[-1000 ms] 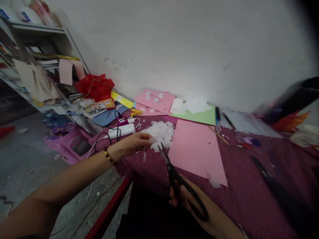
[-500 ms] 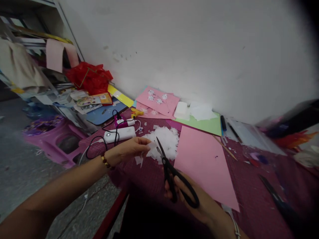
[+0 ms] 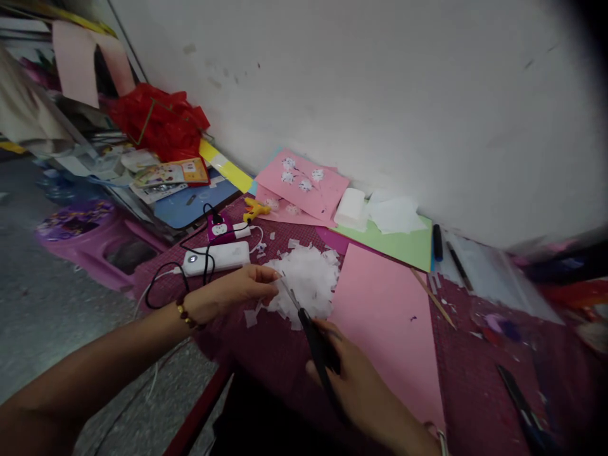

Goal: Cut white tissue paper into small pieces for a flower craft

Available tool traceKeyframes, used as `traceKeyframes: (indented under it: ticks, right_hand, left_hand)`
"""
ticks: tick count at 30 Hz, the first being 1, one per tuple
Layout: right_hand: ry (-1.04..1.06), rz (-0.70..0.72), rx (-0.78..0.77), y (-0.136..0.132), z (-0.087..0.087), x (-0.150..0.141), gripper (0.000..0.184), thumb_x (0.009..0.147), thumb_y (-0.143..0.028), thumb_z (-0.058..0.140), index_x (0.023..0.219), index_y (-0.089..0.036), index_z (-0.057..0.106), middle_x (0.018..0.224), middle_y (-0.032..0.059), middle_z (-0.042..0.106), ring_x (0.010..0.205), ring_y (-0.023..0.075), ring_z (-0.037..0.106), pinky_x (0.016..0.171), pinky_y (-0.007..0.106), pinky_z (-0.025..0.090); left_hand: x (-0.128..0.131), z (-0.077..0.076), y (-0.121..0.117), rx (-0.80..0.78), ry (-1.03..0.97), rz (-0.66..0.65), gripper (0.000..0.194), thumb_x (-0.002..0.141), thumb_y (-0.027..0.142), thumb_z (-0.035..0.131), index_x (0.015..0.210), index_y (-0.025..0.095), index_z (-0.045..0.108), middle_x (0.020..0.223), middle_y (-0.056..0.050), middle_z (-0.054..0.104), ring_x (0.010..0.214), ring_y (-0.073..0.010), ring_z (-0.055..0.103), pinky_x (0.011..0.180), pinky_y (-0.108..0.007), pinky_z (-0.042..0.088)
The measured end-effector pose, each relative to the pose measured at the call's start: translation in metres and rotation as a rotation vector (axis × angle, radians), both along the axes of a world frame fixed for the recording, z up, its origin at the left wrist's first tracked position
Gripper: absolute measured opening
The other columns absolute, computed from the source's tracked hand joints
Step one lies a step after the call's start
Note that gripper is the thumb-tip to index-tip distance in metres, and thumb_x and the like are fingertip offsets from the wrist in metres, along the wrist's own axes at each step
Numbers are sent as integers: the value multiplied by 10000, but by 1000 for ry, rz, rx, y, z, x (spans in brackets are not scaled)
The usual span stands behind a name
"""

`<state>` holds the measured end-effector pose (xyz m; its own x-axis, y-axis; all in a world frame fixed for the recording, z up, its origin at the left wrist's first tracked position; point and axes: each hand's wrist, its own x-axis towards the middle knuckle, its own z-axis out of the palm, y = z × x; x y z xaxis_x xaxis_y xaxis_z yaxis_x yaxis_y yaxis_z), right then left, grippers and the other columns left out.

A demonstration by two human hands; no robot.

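Observation:
My right hand [image 3: 354,377] grips black-handled scissors [image 3: 311,335], whose blades now lie together, pointing up and left at my other fingertips. Fingers pinched, my left hand [image 3: 247,286] holds a small piece of white paper, which hardly stands out against the white behind it. Below and beyond the blades lies a heap of small white paper scraps [image 3: 308,278] on the dark red table [image 3: 266,354]. A loose scrap [image 3: 251,318] lies just below my left hand. To the right of the heap is a pink sheet [image 3: 384,316].
A white power bank [image 3: 218,258] with cables lies left of the heap. Pink cards with white blossoms [image 3: 304,180] rest against the wall. A green sheet [image 3: 403,244], a marker [image 3: 437,242] and a wooden stick [image 3: 434,297] lie farther right. A second scissors-like tool [image 3: 520,396] is front right.
The scissors' blades have come together, and my right hand has turned. The white strip showing at my left fingertips is now barely visible. The view has shifted slightly.

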<state>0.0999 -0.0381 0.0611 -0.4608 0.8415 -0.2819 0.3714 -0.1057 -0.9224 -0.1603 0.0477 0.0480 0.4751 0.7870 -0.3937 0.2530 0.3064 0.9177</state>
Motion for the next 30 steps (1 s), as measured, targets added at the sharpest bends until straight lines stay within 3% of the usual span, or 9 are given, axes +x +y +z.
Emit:
traceKeyframes:
  ticks: [4,8,12,15,17,21,24,30]
  right_hand:
    - [5,19,-57,11,6,4,591,802,-186,654,1383,-234,561,1379,118,624,1271,320,567,1108,502,408]
    - [88,36,-120,19,0,12,513,847,-211,634,1355,-235,567,1167,86,688,1068,279,636,985,448,478]
    - [200,25,-175,23,-12,18,383,904,-400,631,1243,-224,602,892,35,635,829,212,597,814,383,499]
    - [217,13,-283,26,-11,17,446,878,-563,616,1147,-207,616,724,-12,522,616,149,466,606,316,437]
    - [199,-3,-353,29,-9,18,492,868,-633,595,1123,-212,611,685,-27,476,567,131,410,555,298,399]
    - [232,82,-322,34,-11,27,475,907,-687,515,1017,-235,608,779,8,504,676,159,475,640,322,446]
    - [280,175,-243,36,-16,40,479,945,-682,447,1049,-241,601,920,45,545,816,196,515,757,370,471]
    - [236,243,-212,39,-11,46,491,929,-692,466,1032,-233,608,954,56,565,849,221,521,816,406,473]
  left_hand:
    - [3,3,-1,-44,57,56,332,767,421,726,956,152,683,657,36,579,464,-55,380,434,-192,267]
    - [9,12,2,-66,62,64,296,789,391,724,961,154,680,703,26,594,511,-62,426,456,-189,289]
    - [17,20,9,-55,9,56,277,776,365,737,938,146,688,737,14,606,587,-74,473,535,-199,348]
    - [18,19,11,-79,-5,71,290,782,408,724,898,149,665,685,21,581,579,-85,471,539,-212,347]
    - [17,15,12,-103,-7,109,299,782,443,712,829,161,628,639,28,562,549,-88,459,524,-220,336]
    - [16,10,16,-75,-23,187,304,756,438,727,757,168,587,607,35,550,531,-82,457,531,-222,347]
    - [18,12,22,-52,-66,241,283,734,409,743,764,172,592,606,44,544,533,-81,462,528,-224,363]
    - [26,13,33,-46,-91,264,316,727,439,753,771,172,589,596,42,569,509,-78,475,502,-224,337]
